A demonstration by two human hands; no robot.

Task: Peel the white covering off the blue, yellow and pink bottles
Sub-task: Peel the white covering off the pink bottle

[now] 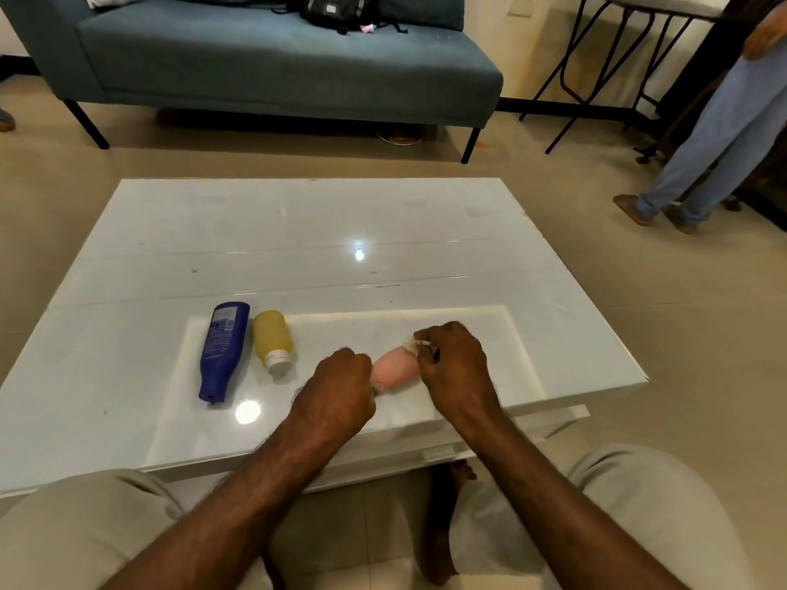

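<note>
Low in the frame's centre, the left hand (336, 387) grips the cap end of the pink bottle (395, 368) while the right hand (453, 368) pinches a scrap of white covering (419, 344) at its far end. Left of them, yellow bottle (272, 340) and blue bottle (223, 349) lie side by side on the white table (383, 232). Beyond, a sofa (272, 66).

No words can be read here.
The blue bottle (224, 349) carries a label with small white print, too fine to make out; the white patch on the black bag (336, 8) on the sofa (255, 61) is blurred as well.
</note>
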